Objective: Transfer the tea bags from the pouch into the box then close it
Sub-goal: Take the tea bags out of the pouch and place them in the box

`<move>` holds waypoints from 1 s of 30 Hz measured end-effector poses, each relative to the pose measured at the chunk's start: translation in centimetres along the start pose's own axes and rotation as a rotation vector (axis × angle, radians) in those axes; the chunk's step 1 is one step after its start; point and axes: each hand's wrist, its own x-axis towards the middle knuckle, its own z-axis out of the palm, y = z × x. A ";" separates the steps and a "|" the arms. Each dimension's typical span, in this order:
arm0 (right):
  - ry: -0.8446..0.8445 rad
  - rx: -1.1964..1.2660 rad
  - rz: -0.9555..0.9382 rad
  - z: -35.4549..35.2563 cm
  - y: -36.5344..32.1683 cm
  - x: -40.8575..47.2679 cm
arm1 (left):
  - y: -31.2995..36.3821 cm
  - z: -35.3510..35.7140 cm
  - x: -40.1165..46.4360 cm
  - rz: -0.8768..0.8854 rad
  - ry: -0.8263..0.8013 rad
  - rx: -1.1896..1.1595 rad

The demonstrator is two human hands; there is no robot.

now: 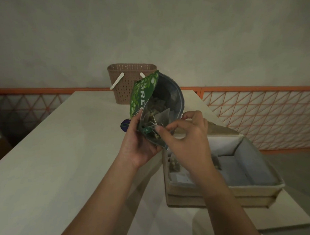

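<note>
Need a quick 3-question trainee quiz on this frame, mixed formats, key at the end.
1. True or false: the box lid is shut.
2. Which hand grips the green pouch from below? A) left B) right
3. Fill in: behind the pouch on the table stands a perforated brown ____.

Key: 1 false, it is open with tea bags inside; 2 A, left hand, while the right hand pinches at the pouch mouth; 3 basket.

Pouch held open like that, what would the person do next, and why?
Probably draw one tea bag out with the right hand and drop it into the open box. Its fingers sit at the mouth of the pouch, which the left hand holds.
</note>
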 end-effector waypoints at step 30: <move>0.322 0.654 0.027 -4.1 -0.9 0.1 | -0.1 -0.1 0.2 -0.010 0.013 -0.005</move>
